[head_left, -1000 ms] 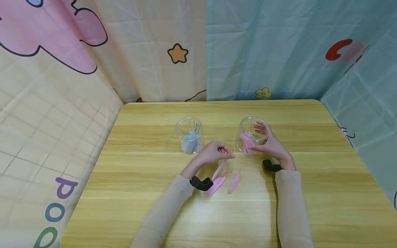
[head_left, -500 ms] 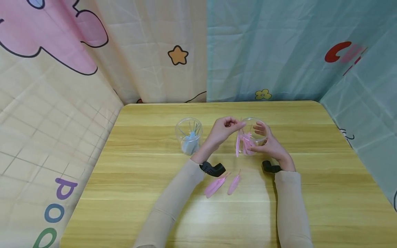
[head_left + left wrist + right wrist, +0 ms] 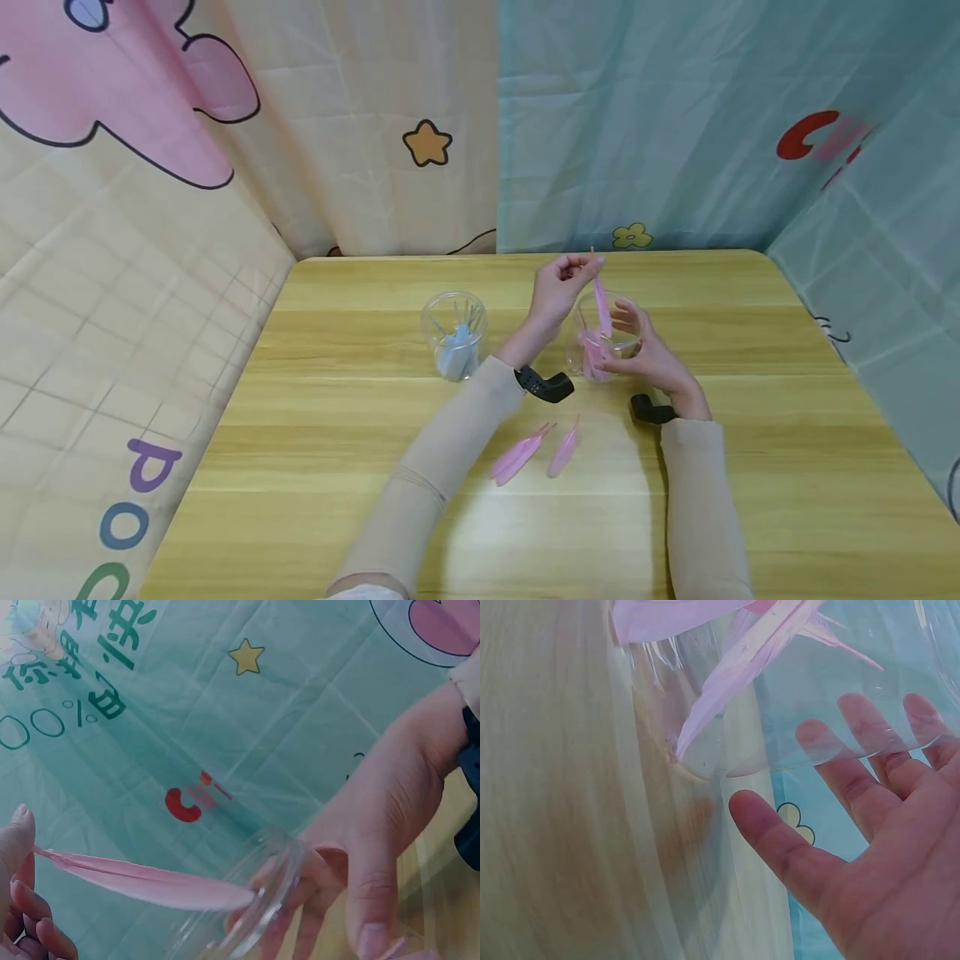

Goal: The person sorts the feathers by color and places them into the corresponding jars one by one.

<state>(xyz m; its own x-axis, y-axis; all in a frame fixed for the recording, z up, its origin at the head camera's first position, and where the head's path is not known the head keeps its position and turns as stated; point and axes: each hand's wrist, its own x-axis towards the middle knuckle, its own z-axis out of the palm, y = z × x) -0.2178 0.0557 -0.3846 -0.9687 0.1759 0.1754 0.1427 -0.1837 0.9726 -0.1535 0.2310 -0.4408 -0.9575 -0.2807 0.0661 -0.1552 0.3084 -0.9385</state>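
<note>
Over the right-hand glass jar [image 3: 576,354], my left hand [image 3: 558,292] pinches a pink feather [image 3: 602,307] by its quill. The feather's vane hangs down, its tip at the jar mouth, as the left wrist view shows too. My right hand [image 3: 651,357] holds this jar from the right side, thumb in front and fingers behind the clear wall. More pink feathers [image 3: 742,667] stand inside it, seen through the wall in the right wrist view. Several pink feathers [image 3: 519,457] lie on the table in front of the jar, one of them apart [image 3: 564,452].
A second glass jar [image 3: 429,327] with blue feathers [image 3: 457,354] stands to the left, quills up. Both jars stand on a wooden table [image 3: 337,433]. Printed curtains [image 3: 637,125] hang behind the table and along its sides.
My left hand has lifted one pink feather from the table and carried it up and right, over the right-hand jar. My right hand has kept its hold on the jar.
</note>
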